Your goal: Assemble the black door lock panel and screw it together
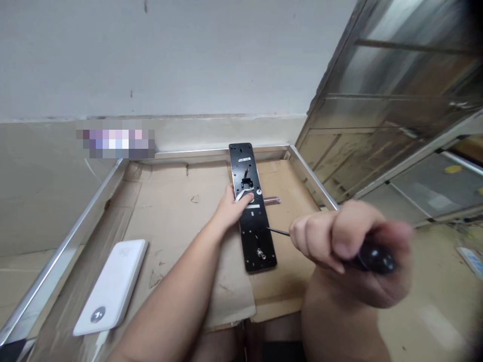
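A long black door lock panel point(253, 221) lies back side up, with a spindle point(246, 174) standing out of its upper half. My left hand point(231, 205) grips it by the left edge near the middle, the thumb resting on top next to a white cable. From under its right side a copper-coloured lever handle point(272, 200) sticks out. My right hand point(339, 241) is wrapped round the dark handle of a screwdriver point(278, 232). The thin shaft points left, its tip at the panel's right edge, below the lever; whether it touches a screw I cannot tell.
Flattened cardboard point(173, 211) covers the metal-framed table point(317, 181) under the panel. A white power bank point(113, 286) with a cable plugged in lies at the front left. A wall stands behind, and shelving point(433, 176) is on the right.
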Tool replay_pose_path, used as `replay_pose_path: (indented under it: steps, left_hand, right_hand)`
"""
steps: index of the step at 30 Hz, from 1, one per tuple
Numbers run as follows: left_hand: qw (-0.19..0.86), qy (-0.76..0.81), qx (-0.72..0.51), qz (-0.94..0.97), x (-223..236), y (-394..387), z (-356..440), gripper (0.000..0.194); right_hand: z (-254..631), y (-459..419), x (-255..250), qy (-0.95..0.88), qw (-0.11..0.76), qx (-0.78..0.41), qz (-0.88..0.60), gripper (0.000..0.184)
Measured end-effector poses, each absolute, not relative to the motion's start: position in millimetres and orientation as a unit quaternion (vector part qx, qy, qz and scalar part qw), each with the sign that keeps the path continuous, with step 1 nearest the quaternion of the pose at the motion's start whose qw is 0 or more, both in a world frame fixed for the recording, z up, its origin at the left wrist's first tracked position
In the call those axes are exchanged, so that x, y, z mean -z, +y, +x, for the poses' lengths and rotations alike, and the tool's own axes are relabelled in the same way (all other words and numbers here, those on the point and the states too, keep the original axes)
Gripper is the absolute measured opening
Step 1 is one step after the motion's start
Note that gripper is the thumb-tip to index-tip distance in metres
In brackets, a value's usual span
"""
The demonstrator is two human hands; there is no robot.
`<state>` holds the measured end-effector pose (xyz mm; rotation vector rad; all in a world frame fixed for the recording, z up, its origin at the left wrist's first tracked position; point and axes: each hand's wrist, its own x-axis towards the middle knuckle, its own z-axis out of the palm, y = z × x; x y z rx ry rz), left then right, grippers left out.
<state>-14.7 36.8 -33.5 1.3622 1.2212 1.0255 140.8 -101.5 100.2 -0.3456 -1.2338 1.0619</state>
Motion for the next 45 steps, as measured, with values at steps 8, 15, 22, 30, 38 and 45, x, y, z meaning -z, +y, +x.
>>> replay_pose_path:
  steps: [8, 15, 22, 30, 38, 45]
  left_hand:
    - [0.491, 0.515, -0.421, 0.562, 25.1, 32.8, -14.6, 0.056]
    - [0.494, 0.511, -0.416, 0.567, 27.6, 33.8, -15.0, 0.055]
    - [0.490, 0.508, -0.422, 0.569, 31.5, 36.0, -15.0, 0.055]
    - [0.489, 0.514, -0.419, 0.567, 32.0, 35.8, -14.8, 0.055]
    - [0.487, 0.517, -0.418, 0.567, 27.8, 33.6, -14.2, 0.055]
    - [0.484, 0.519, -0.412, 0.571, 29.1, 33.0, -16.4, 0.061]
  right_hand:
    - [141.3, -86.5, -96.0, -0.625, 0.670, -0.381, -0.123, 0.026]
    - [142.0, -107.3, -99.2, -0.562, 0.646, -0.490, -0.165, 0.040]
    - [131.6, -84.8, -95.8, -0.542, 0.759, -0.307, -0.191, 0.023]
    - [135.1, -93.6, -100.2, -0.533, 0.718, -0.405, -0.194, 0.047]
    - [139.2, -89.3, -102.1, -0.567, 0.702, -0.380, -0.202, 0.037]
    - [131.0, -93.7, -97.1, -0.521, 0.747, -0.368, -0.185, 0.036]
